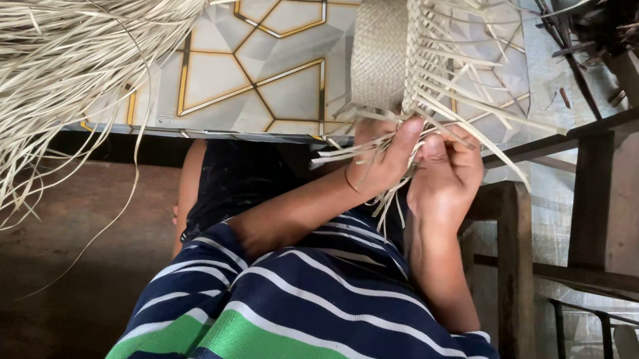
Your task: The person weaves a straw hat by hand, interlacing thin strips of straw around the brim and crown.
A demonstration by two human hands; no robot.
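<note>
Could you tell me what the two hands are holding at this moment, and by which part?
Both the left hand and right hand pinch loose strips at the lower edge of the pale woven piece.

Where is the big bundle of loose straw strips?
In the head view, the bundle of pale strips lies on the left side, fanning over the patterned mat, left of the woven piece both hands work on.

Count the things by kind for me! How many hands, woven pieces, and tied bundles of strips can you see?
Hands: 2, the left hand and the right hand
Half-woven mat: 1
Tied bundle of pale strips: 1
Total: 4
</note>
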